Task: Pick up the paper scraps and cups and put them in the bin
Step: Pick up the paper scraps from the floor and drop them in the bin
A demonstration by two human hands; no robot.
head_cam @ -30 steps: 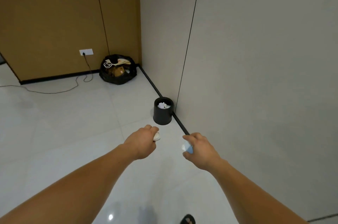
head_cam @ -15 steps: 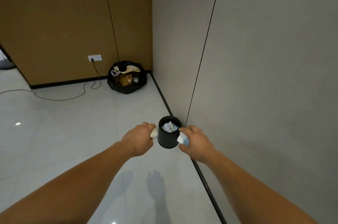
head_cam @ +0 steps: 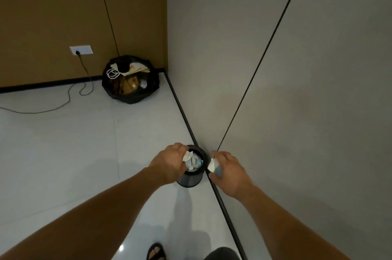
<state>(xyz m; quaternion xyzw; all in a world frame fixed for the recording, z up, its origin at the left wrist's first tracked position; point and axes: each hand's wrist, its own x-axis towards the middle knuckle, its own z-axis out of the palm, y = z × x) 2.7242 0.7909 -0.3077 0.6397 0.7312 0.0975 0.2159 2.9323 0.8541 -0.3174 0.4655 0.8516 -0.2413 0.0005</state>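
Note:
A small black bin (head_cam: 191,180) stands on the white floor against the grey wall's baseboard. Crumpled white paper and a cup (head_cam: 196,163) fill its top. My left hand (head_cam: 169,162) hovers over the bin's left rim and grips a crumpled white paper scrap (head_cam: 186,155) right above the opening. My right hand (head_cam: 230,171) is just right of the bin and holds a white and blue scrap (head_cam: 214,166) beside the rim.
A black rubbish bag (head_cam: 130,80) full of paper bags and cardboard sits in the far corner. A wall socket (head_cam: 81,50) with a black cable (head_cam: 53,107) trailing over the floor is to its left. The grey wall runs close on my right. My sandalled foot (head_cam: 156,251) shows below.
I have stepped closer to the bin. My left hand moved from beside the bin to over its opening with the scrap. My right hand stays at the bin's right side.

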